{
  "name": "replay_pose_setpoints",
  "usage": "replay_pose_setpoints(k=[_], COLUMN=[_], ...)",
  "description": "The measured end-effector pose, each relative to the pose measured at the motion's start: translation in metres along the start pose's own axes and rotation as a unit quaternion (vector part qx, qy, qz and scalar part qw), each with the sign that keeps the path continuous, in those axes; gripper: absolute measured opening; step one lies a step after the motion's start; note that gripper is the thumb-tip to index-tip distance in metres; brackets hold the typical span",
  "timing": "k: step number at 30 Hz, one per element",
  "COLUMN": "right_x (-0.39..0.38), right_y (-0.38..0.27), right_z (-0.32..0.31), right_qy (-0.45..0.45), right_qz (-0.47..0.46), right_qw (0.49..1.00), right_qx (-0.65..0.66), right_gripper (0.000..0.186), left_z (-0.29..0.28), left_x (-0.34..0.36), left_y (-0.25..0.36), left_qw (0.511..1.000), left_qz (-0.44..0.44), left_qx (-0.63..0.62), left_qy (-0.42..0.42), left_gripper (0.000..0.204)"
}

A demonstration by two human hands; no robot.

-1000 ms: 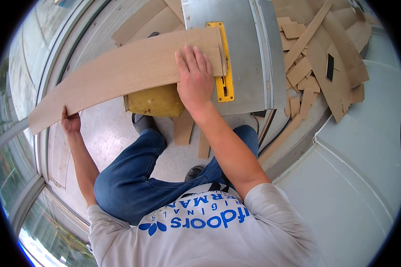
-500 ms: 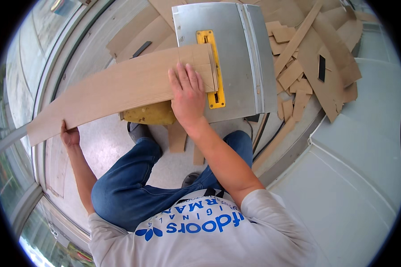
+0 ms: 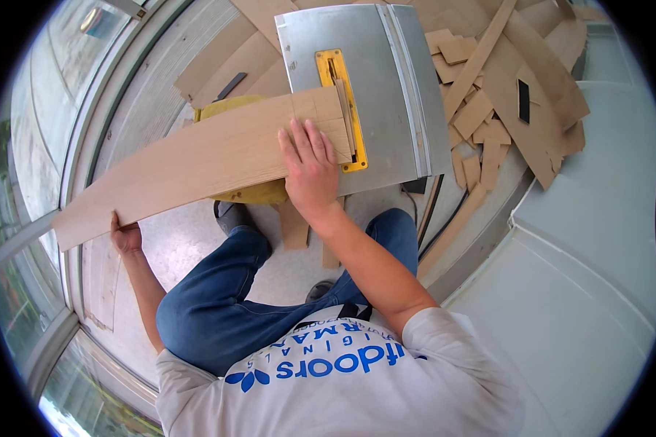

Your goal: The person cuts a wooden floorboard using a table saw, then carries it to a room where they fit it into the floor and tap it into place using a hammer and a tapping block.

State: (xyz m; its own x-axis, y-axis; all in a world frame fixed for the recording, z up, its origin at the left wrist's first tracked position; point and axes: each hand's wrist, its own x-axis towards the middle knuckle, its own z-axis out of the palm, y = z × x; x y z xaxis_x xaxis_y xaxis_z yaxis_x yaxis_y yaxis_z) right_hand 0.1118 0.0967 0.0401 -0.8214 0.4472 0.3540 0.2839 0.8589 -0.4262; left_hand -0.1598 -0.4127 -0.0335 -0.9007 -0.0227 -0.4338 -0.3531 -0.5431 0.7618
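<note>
A long light-brown wood-look board [image 3: 197, 160] lies across the left part of a metal-topped table saw [image 3: 386, 124] and sticks out far to the left. At its far left end, my left hand [image 3: 127, 234] grips the near edge, thumb on top and fingers underneath. My right hand [image 3: 312, 167] rests flat on the board near its right end, fingers stretched out. That end lies by the slot of the yellow insert [image 3: 355, 146], where a narrow strip [image 3: 345, 116] sits alongside it. Whether the strip is fully separate I cannot tell.
Board offcuts [image 3: 481, 116] are heaped on the floor right of the saw. A yellow piece [image 3: 251, 193] shows under the board. A glazed frame [image 3: 65, 189] stands at the left, a white panel [image 3: 561, 277] at the right. My legs [image 3: 219, 291] are below the saw.
The board has slid toward me along the yellow insert, with both hands on it. More of the insert's far part and the yellow piece beyond the board now show. The view has shifted slightly.
</note>
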Motion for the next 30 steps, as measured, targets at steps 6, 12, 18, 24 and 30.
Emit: replay_pose_setpoints(k=[6,12,18,24,30], right_x=[-0.032,-0.039,-0.013,-0.017,-0.036], right_y=[-0.014,0.032,0.251,0.264,0.246], right_z=[-0.041,-0.134,-0.153,-0.105,-0.106], right_qy=[-0.102,0.014,0.055,-0.061,-0.042], right_qz=[-0.031,-0.032,0.312,0.344,0.359], right_qw=[0.994,0.998,0.948,0.937,0.932], right_qx=[0.036,0.055,-0.005,-0.023,0.014], right_gripper=[0.055,0.049,0.045,0.061,0.065], left_z=[0.017,0.064,0.101,0.163,0.223], left_x=[-0.027,-0.087,-0.102,-0.116,-0.14], left_y=[0.032,0.094,0.164,0.229,0.265], left_qw=[0.999,0.99,0.952,0.943,0.937], left_qz=[0.037,0.125,0.146,0.244,0.333], left_qx=[-0.005,-0.033,-0.102,-0.083,-0.059], left_qy=[-0.021,-0.062,-0.249,-0.21,-0.087], left_gripper=[0.045,0.048,0.033,0.032,0.033])
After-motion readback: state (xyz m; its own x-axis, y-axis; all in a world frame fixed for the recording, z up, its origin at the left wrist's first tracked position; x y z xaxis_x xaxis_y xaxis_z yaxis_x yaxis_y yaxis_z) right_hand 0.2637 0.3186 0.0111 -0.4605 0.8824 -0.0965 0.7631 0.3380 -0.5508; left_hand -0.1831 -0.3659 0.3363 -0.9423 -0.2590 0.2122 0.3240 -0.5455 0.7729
